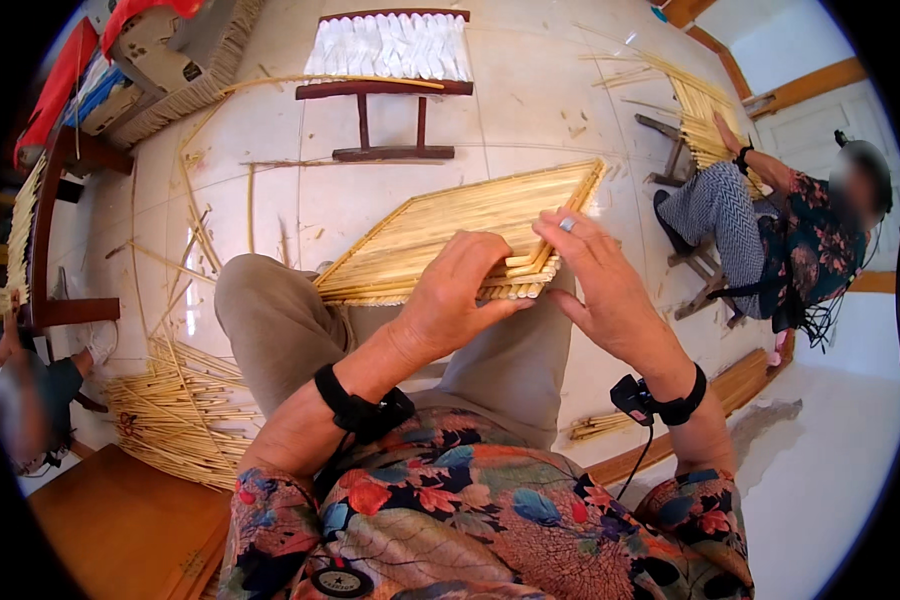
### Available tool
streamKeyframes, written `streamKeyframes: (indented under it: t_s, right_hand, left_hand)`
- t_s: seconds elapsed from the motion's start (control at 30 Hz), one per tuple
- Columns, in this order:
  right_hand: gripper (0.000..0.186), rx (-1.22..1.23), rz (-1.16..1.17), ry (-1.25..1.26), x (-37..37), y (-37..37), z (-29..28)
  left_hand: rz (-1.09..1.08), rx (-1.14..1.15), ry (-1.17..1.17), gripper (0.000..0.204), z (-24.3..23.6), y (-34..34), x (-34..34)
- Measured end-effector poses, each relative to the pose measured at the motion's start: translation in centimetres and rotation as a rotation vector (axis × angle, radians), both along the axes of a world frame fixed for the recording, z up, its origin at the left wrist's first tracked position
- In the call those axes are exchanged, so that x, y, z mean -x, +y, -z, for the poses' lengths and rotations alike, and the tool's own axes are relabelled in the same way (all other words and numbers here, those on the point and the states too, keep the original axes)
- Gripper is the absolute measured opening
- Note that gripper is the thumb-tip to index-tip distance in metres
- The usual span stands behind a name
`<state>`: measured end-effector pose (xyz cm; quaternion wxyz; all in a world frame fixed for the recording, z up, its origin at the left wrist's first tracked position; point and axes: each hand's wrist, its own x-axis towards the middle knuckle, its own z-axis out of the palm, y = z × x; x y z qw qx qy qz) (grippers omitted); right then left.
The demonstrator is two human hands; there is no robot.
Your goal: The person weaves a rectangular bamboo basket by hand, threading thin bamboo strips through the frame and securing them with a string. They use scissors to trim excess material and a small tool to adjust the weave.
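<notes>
A flat panel of pale yellow reed stalks point(470, 215), laid side by side with a braided-looking border, rests across my lap. My left hand point(448, 295) grips its near edge close to the right corner, fingers bent over the top and thumb along the cut stalk ends. At that same corner my right hand point(610, 285) is closed on the border, its fingers on top and its thumb by the stalk ends. A bent stalk point(525, 262) shows between the two hands. The undersides of my fingers are hidden.
A low dark wooden stand point(385, 90) with a white bundled row is ahead. Loose stalks point(180, 410) lie heaped at left, beside a brown board point(120, 520). Another person point(770, 220) sits at right with a reed panel; one more point(35, 400) is at far left.
</notes>
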<state>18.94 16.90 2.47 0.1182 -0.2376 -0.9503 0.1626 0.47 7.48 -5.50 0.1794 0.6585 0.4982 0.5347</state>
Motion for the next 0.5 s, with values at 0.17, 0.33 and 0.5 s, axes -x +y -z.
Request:
streamKeyframes:
  t_s: [0.17,0.33,0.5]
  right_hand:
    - [0.060,-0.036,-0.012,-0.060,1.6,2.5,1.8]
    - [0.049,-0.163,-0.031,0.100,1.7,1.4,-0.3]
    - [0.047,-0.327,0.015,0.268,-0.8,-0.8,-3.3]
  left_hand:
    - [-0.041,-0.091,0.008,0.051,-0.6,0.5,0.2]
    - [-0.047,-0.183,0.046,0.049,-3.0,0.8,1.0]
    - [0.008,-0.399,0.166,0.049,-8.1,0.4,-0.2]
